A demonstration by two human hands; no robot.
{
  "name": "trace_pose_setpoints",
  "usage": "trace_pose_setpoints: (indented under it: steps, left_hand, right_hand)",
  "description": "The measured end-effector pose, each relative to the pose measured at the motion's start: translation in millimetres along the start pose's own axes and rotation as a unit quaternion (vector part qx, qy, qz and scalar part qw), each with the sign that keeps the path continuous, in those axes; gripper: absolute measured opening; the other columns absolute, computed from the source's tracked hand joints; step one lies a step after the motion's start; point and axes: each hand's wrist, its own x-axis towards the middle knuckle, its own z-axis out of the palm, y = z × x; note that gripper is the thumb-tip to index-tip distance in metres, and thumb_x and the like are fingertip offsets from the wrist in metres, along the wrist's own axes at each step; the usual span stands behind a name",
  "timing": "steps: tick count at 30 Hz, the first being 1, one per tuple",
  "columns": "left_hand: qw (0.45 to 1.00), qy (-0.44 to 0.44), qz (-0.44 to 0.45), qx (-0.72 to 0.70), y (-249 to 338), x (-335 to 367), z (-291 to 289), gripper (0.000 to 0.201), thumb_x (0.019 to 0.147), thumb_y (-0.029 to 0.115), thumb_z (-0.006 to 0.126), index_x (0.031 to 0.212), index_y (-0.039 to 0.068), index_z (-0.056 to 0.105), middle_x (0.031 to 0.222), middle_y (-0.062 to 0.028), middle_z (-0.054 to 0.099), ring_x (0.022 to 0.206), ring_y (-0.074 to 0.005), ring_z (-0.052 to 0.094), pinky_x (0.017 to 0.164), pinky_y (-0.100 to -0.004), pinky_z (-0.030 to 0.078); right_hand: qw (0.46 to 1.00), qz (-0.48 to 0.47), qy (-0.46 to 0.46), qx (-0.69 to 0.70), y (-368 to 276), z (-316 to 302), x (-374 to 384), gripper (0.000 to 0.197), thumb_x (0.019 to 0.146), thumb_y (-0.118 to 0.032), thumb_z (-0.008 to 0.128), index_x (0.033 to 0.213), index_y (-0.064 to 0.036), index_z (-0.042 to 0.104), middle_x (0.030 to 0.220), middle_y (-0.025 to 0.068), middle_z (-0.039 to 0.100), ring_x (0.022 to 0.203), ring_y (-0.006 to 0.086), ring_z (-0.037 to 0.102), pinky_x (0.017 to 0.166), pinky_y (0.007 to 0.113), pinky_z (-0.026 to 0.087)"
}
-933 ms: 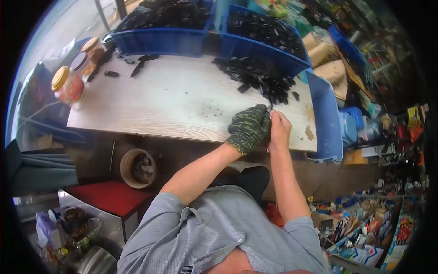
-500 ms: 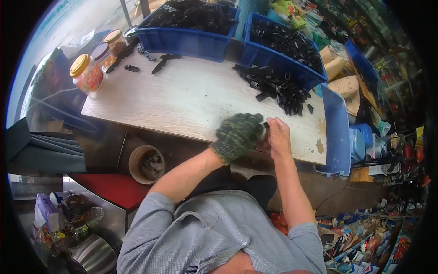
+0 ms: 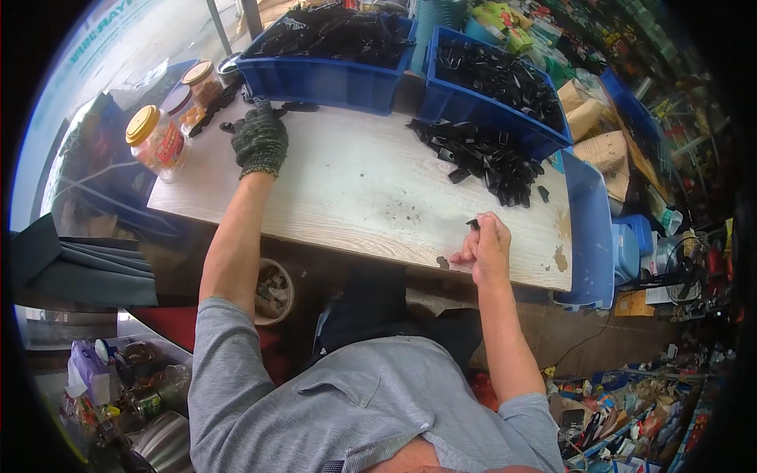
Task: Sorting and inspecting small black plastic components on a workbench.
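Note:
My left hand, in a dark green knitted glove, reaches to the far left of the pale wooden tabletop. Its fingertips are over the small dark pieces there, and whether they grip one is hidden. A long black piece lies just right of the glove. Near the front edge, my bare right hand is closed on a small black piece that pokes out between thumb and forefinger. Beyond it, on the right of the table, spreads a loose pile of black plastic parts.
Two blue bins, one at the back and one at back right, hold black parts. Jars with lids stand at the left edge. A light blue tub borders the right edge. Below the table sits a bucket.
My left hand has left my right hand and swung far left to the dark pieces. My right hand stays near the front edge, a little lower, with the small black piece showing.

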Motion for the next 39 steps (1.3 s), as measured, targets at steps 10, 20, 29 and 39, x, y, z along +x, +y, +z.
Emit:
trace_pose_setpoints:
  steps: [10,20,29,39]
  left_hand:
    - [0.97,0.012,0.236,-0.053,8.2,-26.6,-10.4,0.024,0.092,0.028,0.054,0.106,0.014,0.066,0.105,-0.0083,0.066,0.099,-0.0336,0.061,0.084,-0.0471,0.05]
    - [0.979,0.004,0.203,-0.006,9.8,-34.5,-13.7,0.02,0.095,0.02,0.051,0.105,0.015,0.067,0.097,-0.0078,0.066,0.091,-0.0293,0.062,0.077,-0.046,0.052]
    - [0.785,-0.066,0.218,-0.577,121.0,-167.4,-47.7,0.014,0.092,0.017,0.066,0.101,0.007,0.069,0.09,-0.0139,0.07,0.083,-0.031,0.069,0.07,-0.0386,0.055]
    - [0.754,-0.189,0.235,-0.583,189.8,-209.0,-74.0,0.021,0.099,0.017,0.055,0.108,0.002,0.066,0.098,-0.0173,0.068,0.089,-0.0345,0.065,0.08,-0.0393,0.051]
  right_hand:
    - [1.0,-0.004,0.001,0.017,-0.3,1.1,-1.3,0.022,0.097,-0.026,0.051,0.083,-0.0077,0.052,0.051,-0.0015,0.035,0.042,0.0087,0.038,0.039,0.034,0.052]
    - [0.997,0.015,0.057,0.054,-1.0,5.7,-6.0,0.029,0.098,-0.032,0.042,0.087,-0.0064,0.051,0.052,-0.0008,0.031,0.043,0.0123,0.035,0.04,0.039,0.051]
    - [0.991,0.002,0.112,0.072,-3.9,12.6,-7.9,0.031,0.098,-0.033,0.042,0.087,-0.0054,0.052,0.053,-0.0002,0.033,0.043,0.0127,0.035,0.042,0.036,0.049]
    - [0.981,-0.114,0.153,0.027,10.6,8.6,-8.5,0.03,0.097,-0.025,0.045,0.08,-0.0022,0.053,0.064,0.0016,0.044,0.051,0.0111,0.037,0.045,0.03,0.038]
